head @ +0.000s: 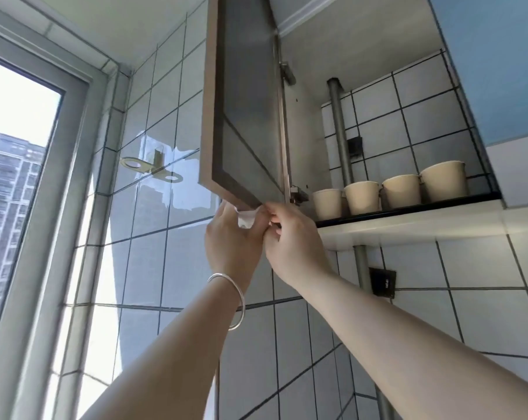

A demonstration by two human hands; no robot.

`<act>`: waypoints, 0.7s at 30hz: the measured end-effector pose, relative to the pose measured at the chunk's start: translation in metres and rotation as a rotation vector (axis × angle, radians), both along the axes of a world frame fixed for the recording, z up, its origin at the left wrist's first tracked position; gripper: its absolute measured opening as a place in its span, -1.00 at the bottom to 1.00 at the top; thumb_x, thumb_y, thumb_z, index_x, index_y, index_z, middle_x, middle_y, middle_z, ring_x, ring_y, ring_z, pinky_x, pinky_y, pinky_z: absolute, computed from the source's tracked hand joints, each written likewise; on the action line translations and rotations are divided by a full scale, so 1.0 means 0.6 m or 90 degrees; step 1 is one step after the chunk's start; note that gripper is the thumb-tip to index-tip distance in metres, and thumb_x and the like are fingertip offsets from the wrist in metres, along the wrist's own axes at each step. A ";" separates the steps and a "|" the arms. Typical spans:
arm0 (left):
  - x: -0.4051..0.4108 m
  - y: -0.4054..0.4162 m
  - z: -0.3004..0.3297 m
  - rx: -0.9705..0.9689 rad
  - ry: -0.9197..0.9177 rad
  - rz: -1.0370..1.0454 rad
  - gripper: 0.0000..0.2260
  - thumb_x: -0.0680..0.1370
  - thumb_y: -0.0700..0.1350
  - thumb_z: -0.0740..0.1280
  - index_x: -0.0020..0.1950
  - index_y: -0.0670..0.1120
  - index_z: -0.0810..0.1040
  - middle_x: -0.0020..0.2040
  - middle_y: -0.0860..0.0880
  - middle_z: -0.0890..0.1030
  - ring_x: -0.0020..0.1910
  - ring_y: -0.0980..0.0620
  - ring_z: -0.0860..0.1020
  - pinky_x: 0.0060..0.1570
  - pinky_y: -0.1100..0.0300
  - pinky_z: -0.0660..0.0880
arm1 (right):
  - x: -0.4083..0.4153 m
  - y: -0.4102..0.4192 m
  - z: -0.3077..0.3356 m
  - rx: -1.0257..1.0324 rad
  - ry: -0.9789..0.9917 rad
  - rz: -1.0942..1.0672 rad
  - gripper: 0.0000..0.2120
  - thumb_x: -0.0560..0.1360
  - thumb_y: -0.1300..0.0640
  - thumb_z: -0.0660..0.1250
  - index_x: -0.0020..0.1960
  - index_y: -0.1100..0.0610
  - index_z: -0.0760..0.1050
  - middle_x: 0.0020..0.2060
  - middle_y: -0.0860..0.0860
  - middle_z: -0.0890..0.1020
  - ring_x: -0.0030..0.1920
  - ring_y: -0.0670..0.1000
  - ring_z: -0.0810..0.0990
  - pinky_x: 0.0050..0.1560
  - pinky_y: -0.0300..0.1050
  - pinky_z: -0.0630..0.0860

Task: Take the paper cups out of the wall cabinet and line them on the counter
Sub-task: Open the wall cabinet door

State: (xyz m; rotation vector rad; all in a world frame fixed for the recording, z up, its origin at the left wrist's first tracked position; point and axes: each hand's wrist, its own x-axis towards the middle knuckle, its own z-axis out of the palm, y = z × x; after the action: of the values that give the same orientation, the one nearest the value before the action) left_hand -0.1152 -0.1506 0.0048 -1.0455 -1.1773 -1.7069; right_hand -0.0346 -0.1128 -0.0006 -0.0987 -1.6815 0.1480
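Both hands meet at the open cabinet door's [244, 116] lower corner: left hand [230, 237] and right hand [290, 237] pinch a white tab [246, 218]. Four paper cups [386, 189] stand in a row on the shelf [408, 212], at 3 o'clock of the hands.

Four cream paper cups [390, 189] on a black shelf edge [408, 209]. Wall tiles [474, 268] white with dark grout grid. Cabinet door [247, 116] grey, tan edge. Silver bracelet [235, 298].

A dark shelf [408, 212] forms the floor of an open wall cabinet. Four cream paper cups [390, 190] stand upright on it in a row, close together, side by side.
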 end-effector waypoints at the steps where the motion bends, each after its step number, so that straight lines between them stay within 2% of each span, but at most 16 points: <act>1: -0.010 -0.003 0.001 -0.003 -0.013 -0.009 -0.80 0.44 0.03 0.33 -0.20 -0.09 0.49 -0.21 -0.04 0.60 -0.19 -0.07 0.50 -0.24 0.22 0.26 | -0.009 -0.003 0.000 0.009 -0.004 -0.009 -0.70 0.46 0.34 0.17 0.12 0.18 0.55 0.05 0.11 0.62 0.09 0.11 0.57 0.06 -0.13 0.48; 3: -0.026 -0.006 0.001 0.009 -0.037 -0.037 -0.69 0.37 0.09 0.29 -0.16 -0.16 0.54 -0.19 -0.10 0.64 -0.15 -0.12 0.55 -0.15 0.10 0.41 | -0.025 -0.007 0.001 0.013 -0.011 -0.030 -0.71 0.46 0.33 0.17 0.11 0.18 0.55 0.05 0.11 0.60 0.09 0.12 0.54 -0.03 -0.21 0.36; 5: -0.031 -0.008 -0.001 0.018 -0.055 -0.058 -0.71 0.37 0.07 0.30 -0.16 -0.15 0.55 -0.19 -0.08 0.63 -0.11 -0.13 0.55 -0.07 0.00 0.47 | -0.034 -0.008 0.000 0.003 -0.017 -0.041 -0.70 0.48 0.31 0.17 0.15 0.17 0.53 0.08 0.10 0.59 0.11 0.11 0.53 -0.03 -0.22 0.34; 8: -0.036 -0.014 -0.002 0.015 -0.068 -0.048 -0.86 0.44 -0.01 0.35 -0.24 -0.06 0.50 -0.26 0.16 0.50 0.00 -0.13 0.53 0.05 -0.01 0.45 | -0.047 -0.012 -0.002 0.008 -0.028 -0.041 -0.65 0.49 0.30 0.16 0.23 0.15 0.50 0.12 0.10 0.57 0.18 0.10 0.50 0.10 -0.17 0.37; 10: -0.041 -0.018 -0.002 0.010 -0.090 -0.042 -0.81 0.42 0.04 0.34 -0.26 -0.07 0.50 -0.28 0.25 0.39 0.02 -0.13 0.52 0.10 -0.06 0.44 | -0.054 -0.016 -0.003 0.012 -0.041 -0.048 -0.62 0.49 0.30 0.17 0.28 0.14 0.47 0.17 0.08 0.55 0.24 0.08 0.46 0.16 -0.19 0.34; 13: -0.049 -0.020 -0.003 0.019 -0.112 -0.055 -0.70 0.35 0.11 0.26 -0.20 -0.12 0.54 -0.30 0.24 0.42 0.05 -0.10 0.51 0.15 -0.11 0.42 | -0.063 -0.021 -0.006 0.011 -0.055 -0.038 -0.60 0.48 0.30 0.18 0.31 0.14 0.44 0.20 0.08 0.53 0.27 0.09 0.44 0.23 -0.13 0.34; 17: -0.058 -0.024 -0.006 0.016 -0.115 -0.078 -0.80 0.36 0.10 0.24 -0.22 -0.01 0.50 -0.28 0.24 0.39 0.08 -0.08 0.50 0.19 -0.09 0.40 | -0.075 -0.026 -0.007 0.014 -0.045 -0.020 -0.57 0.45 0.31 0.20 0.31 0.15 0.45 0.20 0.10 0.53 0.27 0.13 0.45 0.29 -0.03 0.39; 21: -0.061 -0.022 -0.006 0.015 -0.113 -0.079 -0.76 0.40 0.10 0.26 -0.15 -0.05 0.53 -0.28 0.24 0.39 0.08 -0.07 0.50 0.20 -0.09 0.39 | -0.079 -0.025 -0.009 0.020 -0.041 -0.017 -0.58 0.43 0.32 0.21 0.28 0.16 0.47 0.18 0.11 0.54 0.25 0.14 0.46 0.25 -0.02 0.41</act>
State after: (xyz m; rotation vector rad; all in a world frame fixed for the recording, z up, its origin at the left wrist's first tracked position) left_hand -0.1520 -0.1641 0.0013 -0.9874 -1.2209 -1.9387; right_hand -0.0818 -0.1277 -0.0063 -0.1023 -1.7447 0.0989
